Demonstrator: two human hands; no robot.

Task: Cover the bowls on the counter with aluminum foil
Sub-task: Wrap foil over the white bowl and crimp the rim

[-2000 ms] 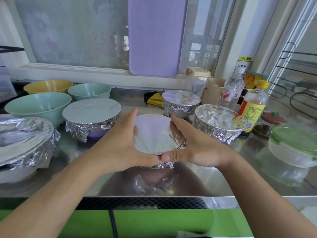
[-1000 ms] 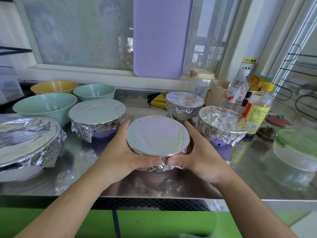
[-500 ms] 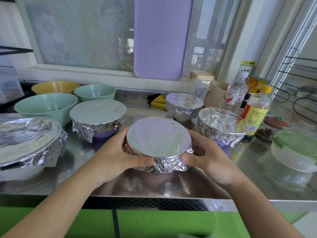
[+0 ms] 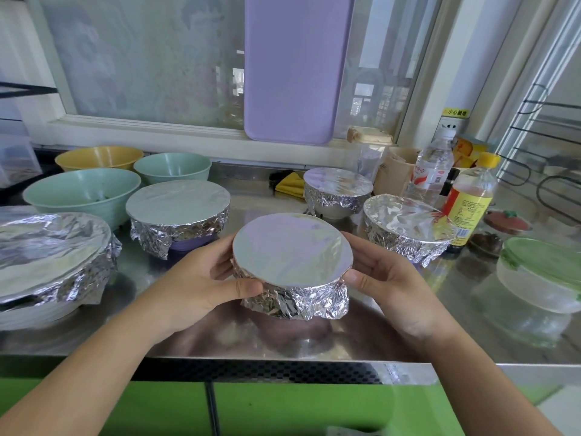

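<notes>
Steel counter (image 4: 408,335) under a window carries many bowls, several already wrapped. I see my left hand (image 4: 201,281) and right hand (image 4: 390,287) cupping the foil-covered bowl (image 4: 292,262) near the front edge; left fingers (image 4: 248,289) curl against its crimped skirt, while the right fingers look only loosely against it. This bowl's cover looks finished, I judge. Three bowls stand bare at the back left: the large green bowl (image 4: 81,191), yellow bowl (image 4: 99,157) and small green bowl (image 4: 173,166). Next I need fresh foil, none in view.

Yellow sticker (image 4: 456,112) above the wall socket, desk's far right corner: "小心触电"; water bottle (image 4: 431,171) and yellow-capped bottle (image 4: 470,199) labels: print illegible.
</notes>
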